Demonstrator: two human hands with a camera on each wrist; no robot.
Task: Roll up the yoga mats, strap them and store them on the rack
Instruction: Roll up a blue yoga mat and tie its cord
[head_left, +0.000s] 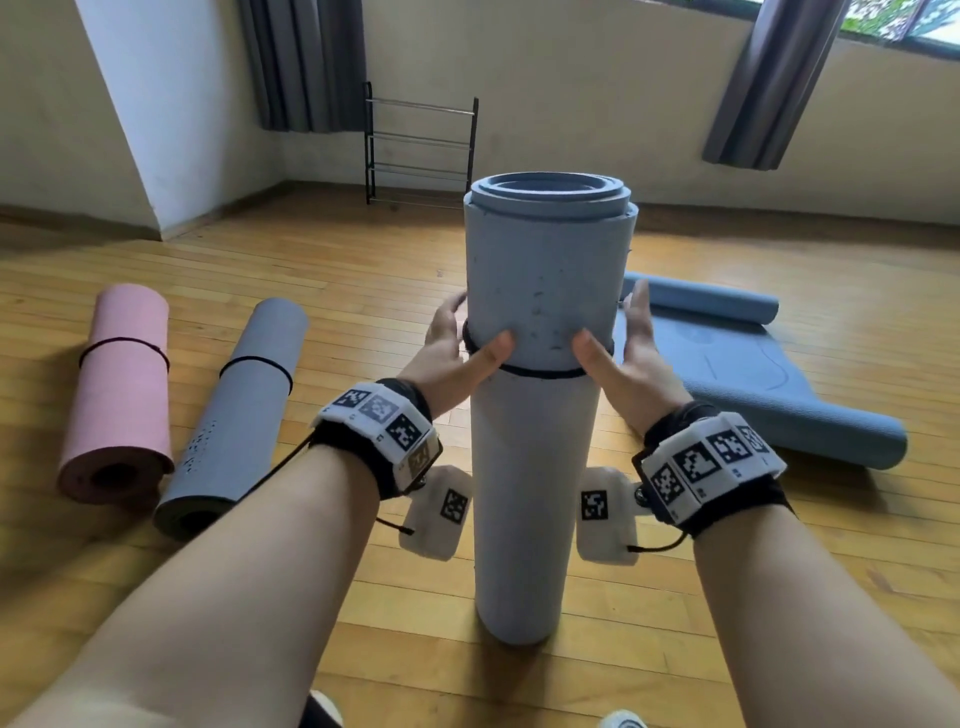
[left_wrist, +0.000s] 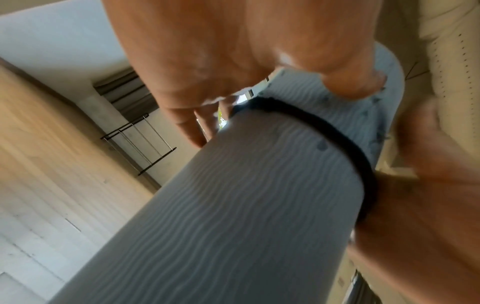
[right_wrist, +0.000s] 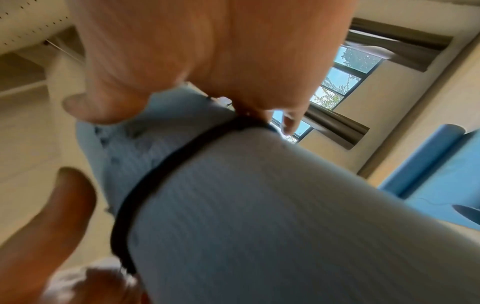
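Head view: a rolled grey mat (head_left: 540, 415) stands on end on the floor (head_left: 779, 597) between both hands, a black strap (head_left: 540, 372) circling it just below the thumbs. Left hand (head_left: 457, 353) and right hand (head_left: 639, 353) cup its sides, fingers spread and only loosely bent, thumbs pressed to the front. Foam like this looks light, soft and grippy; mid-roll, beside the strap, seems the safest hold. Beyond the fingertips stands the rack (head_left: 421, 145).
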